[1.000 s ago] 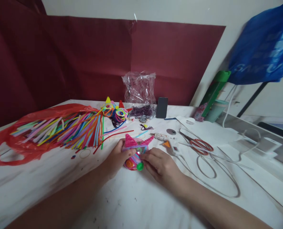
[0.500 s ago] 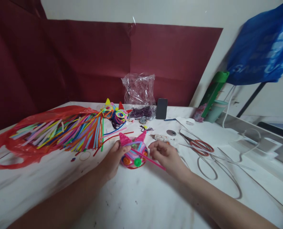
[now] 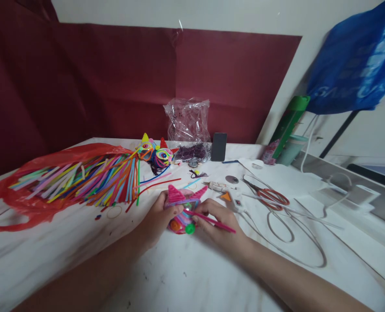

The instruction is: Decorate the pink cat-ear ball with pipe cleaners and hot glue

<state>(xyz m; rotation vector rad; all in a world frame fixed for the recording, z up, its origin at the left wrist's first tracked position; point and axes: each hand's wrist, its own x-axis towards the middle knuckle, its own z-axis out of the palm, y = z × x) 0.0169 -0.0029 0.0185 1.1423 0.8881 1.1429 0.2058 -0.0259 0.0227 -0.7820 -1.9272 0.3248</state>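
My left hand (image 3: 156, 221) grips the left side of a small craft figure (image 3: 192, 197) with pink pointed ears and a round body wrapped in coloured strands. An orange button (image 3: 175, 226) and a green button (image 3: 190, 229) sit low on its front. A pink pipe cleaner (image 3: 225, 227) runs from the figure's front out to the right. My right hand (image 3: 218, 216) has thumb and fingers closed on that pipe cleaner, close against the figure's right side. The pipe cleaner's inner end lies by my left thumb; whether it is fixed there I cannot tell.
Many coloured pipe cleaners (image 3: 82, 184) lie on a red plastic bag (image 3: 26, 173) at left. Two similar figures (image 3: 163, 157) stand behind. At right are a glue gun (image 3: 218, 186), orange-handled scissors (image 3: 272, 197), a white cable (image 3: 322, 255) and a phone (image 3: 218, 147).
My right hand has come in from beside the figure and closed on the pink pipe cleaner. The figure has shifted slightly right and down in view. A glue gun's surroundings show more.
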